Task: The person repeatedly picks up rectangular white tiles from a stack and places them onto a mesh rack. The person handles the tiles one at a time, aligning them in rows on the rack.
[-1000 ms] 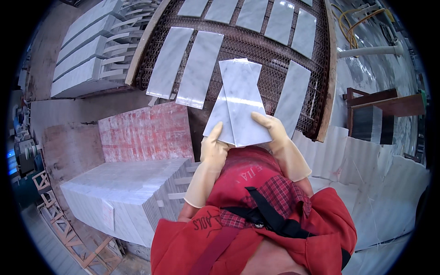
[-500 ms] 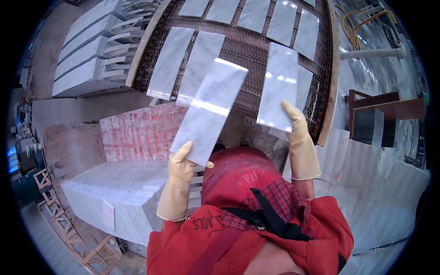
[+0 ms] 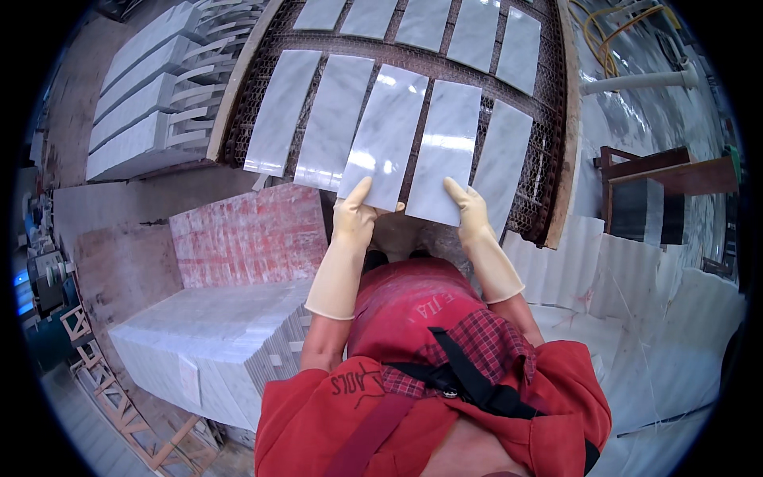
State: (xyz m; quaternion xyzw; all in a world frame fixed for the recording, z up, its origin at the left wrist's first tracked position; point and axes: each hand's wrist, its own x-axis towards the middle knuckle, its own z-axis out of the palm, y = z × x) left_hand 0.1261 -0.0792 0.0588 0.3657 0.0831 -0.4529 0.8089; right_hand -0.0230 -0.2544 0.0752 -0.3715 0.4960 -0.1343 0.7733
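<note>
My left hand, in a cream rubber glove, grips the near end of a polished white-grey marble tile, thumb on top. In a matching glove, my right hand holds a second marble tile by its near right corner. Both tiles extend over a wire-mesh belt, side by side with a narrow gap. Whether they rest fully on the mesh cannot be told. To their left lie two more tiles, and another tile is on the right. Fingers under the held tiles are mostly hidden.
A farther row of tiles lies across the belt, which has wooden side rails. Stacked white slabs stand at left, with a large tile stack below a red-stained board. Yellow hose and white pipe are at right.
Both held tiles have moved away from my body and down toward the belt. The left one swung into line with the row; the right one shifted left, uncovering the tile on the right.
</note>
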